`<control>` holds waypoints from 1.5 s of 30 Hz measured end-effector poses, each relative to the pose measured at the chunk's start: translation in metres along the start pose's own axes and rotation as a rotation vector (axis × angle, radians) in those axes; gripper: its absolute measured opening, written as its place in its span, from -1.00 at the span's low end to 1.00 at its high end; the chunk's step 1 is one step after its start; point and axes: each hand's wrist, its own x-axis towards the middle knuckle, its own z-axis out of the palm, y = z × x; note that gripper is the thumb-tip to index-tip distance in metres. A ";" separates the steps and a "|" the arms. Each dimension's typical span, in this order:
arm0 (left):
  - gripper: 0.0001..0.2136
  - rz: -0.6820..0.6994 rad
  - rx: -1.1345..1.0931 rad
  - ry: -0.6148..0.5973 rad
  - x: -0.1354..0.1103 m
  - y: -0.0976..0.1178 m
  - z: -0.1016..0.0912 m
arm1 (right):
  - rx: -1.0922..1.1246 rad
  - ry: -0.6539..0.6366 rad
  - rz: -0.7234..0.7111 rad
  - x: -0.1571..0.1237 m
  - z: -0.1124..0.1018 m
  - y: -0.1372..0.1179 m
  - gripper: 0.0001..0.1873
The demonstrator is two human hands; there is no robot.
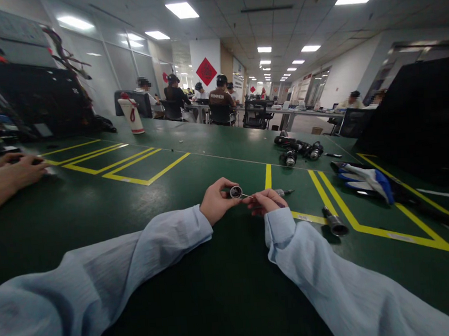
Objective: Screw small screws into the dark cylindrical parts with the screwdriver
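Note:
My left hand [217,202] is closed around a small round metal ring part [236,192], held up off the green table [193,160]. My right hand [268,202] pinches a thin tool [284,192], a small screwdriver by its look, with its tip pointing left into the ring part. Both hands meet near the table's middle, beside a yellow floor-tape line. Light blue sleeves cover both my forearms.
A short metal cylinder [334,223] lies right of my right hand. Dark camera-like parts [299,151] sit further back, white-and-blue gloves [361,178] at the right. Another person's hands [13,171] rest at the left edge. A white bottle [131,114] stands far left; seated people work behind.

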 end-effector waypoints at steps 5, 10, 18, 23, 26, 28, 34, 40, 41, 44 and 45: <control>-0.64 0.009 0.093 -0.041 0.000 -0.001 0.000 | -0.020 0.016 -0.001 0.000 0.002 0.003 -0.87; -0.65 0.009 0.048 -0.036 0.000 -0.001 0.000 | 0.089 -0.040 0.130 0.005 -0.003 0.001 -0.87; -0.66 -0.006 -0.023 0.014 0.000 0.001 0.001 | 0.089 -0.043 0.098 0.003 -0.002 -0.002 -0.85; -0.65 0.024 0.029 -0.013 0.000 -0.002 0.000 | -0.031 0.015 -0.027 -0.001 0.002 0.000 -0.87; -0.64 0.019 0.056 -0.032 0.000 -0.002 0.000 | -0.024 -0.005 0.003 -0.001 0.002 0.000 -0.87; -0.65 0.010 0.040 -0.037 0.000 0.000 0.000 | 0.011 -0.027 0.060 0.000 0.001 0.000 -0.87; -0.66 -0.042 -0.056 -0.017 0.000 0.002 0.001 | 0.089 -0.038 0.154 0.003 -0.001 -0.003 -0.85; -0.65 -0.038 -0.038 -0.012 -0.001 0.002 0.001 | -0.035 0.064 0.029 -0.003 0.002 -0.008 -0.85; -0.65 -0.030 -0.019 -0.009 -0.001 0.002 0.001 | -0.082 0.077 -0.009 -0.004 0.003 -0.009 -0.85; -0.66 -0.012 0.041 -0.020 -0.002 0.002 0.001 | -0.223 0.099 -0.100 -0.007 0.005 -0.007 -0.85; -0.65 -0.011 0.055 -0.030 -0.002 0.002 0.001 | -0.268 0.102 -0.114 -0.008 0.006 -0.005 -0.85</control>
